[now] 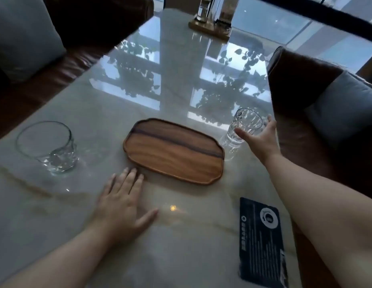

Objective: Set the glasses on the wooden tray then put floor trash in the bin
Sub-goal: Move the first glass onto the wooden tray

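I see my right hand (258,137) reaching out with fingers spread wide, cupped around the tall, ribbed clear drinking glass (239,132) that stands near the right edge of the glossy pale marble surface (77,204). The thumb lies across the near side of the glass and the fingers (271,121) curve past its right side; I cannot tell whether they are touching it yet, and the hand has not closed on it. This glass stands upright on the surface, just beside the right end of the oblong dark wooden tray (172,151), apart from it.

My left hand (123,206) rests flat and open, palm down, on the surface near its near edge, holding nothing. Its fingertips (132,173) sit just short of the tray's near left corner.

The tray lies at the middle of the surface with nothing on it. A short, wide clear glass tumbler (49,147) stands upright toward the left edge, well apart from both the tray and the left hand.

A dark printed card (262,240) lies flat near the near right corner, under my right forearm.
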`<control>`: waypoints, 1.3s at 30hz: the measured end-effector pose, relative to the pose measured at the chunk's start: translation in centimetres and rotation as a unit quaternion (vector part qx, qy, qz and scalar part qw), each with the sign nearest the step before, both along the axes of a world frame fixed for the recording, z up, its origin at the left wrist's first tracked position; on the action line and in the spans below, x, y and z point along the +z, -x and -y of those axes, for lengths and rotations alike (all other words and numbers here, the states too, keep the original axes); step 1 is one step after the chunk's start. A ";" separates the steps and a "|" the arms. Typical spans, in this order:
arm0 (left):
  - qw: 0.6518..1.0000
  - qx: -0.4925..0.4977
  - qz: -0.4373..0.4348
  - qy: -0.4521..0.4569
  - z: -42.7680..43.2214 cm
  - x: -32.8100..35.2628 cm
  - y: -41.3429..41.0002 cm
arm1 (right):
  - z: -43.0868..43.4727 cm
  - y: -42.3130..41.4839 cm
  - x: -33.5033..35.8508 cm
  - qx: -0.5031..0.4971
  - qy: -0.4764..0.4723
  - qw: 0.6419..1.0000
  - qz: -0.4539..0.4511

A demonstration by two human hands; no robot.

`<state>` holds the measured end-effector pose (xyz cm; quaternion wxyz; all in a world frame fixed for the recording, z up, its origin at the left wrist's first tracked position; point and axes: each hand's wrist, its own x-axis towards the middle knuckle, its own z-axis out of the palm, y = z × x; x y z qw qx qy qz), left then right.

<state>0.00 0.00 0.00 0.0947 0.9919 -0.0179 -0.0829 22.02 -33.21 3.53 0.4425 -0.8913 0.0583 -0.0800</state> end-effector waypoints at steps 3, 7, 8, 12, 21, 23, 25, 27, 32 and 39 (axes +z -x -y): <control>0.999 0.000 0.037 0.012 -0.1 -0.3 -0.1 | -0.2 -0.9 -1.1 0.004 -0.053 0.998 -0.018; 0.997 0.001 0.068 0.029 0.0 -1.0 -0.2 | -0.1 -1.8 -3.0 -0.012 -0.076 0.997 -0.006; 0.997 -0.002 0.074 0.032 -0.1 -1.1 -0.2 | -0.1 -2.0 -3.1 -0.024 -0.073 0.997 0.001; 0.995 -0.005 0.092 0.025 -0.1 -1.4 -0.1 | -0.6 -3.0 -3.6 -0.050 -0.096 0.994 0.016; 0.996 0.006 0.081 0.027 0.0 -1.3 -0.1 | -2.6 0.3 -2.3 -0.012 -0.185 0.981 0.052; 0.996 0.005 0.079 0.027 0.0 -1.3 -0.1 | -4.0 2.3 -1.6 0.017 -0.188 0.980 0.056; 0.997 0.006 0.077 0.029 0.0 -1.2 -0.1 | -5.3 4.3 -1.2 0.050 -0.197 0.977 0.057; 0.997 0.008 0.078 0.027 0.1 -1.2 -0.1 | -6.6 5.8 -1.2 0.079 -0.208 0.974 0.047; 0.996 0.005 0.087 0.029 0.0 -1.4 -0.1 | -9.1 8.4 -2.6 0.104 -0.231 0.967 0.012; 0.994 0.001 0.108 0.031 -0.1 -2.0 -0.1 | -9.7 9.2 -3.3 0.101 -0.189 0.976 0.039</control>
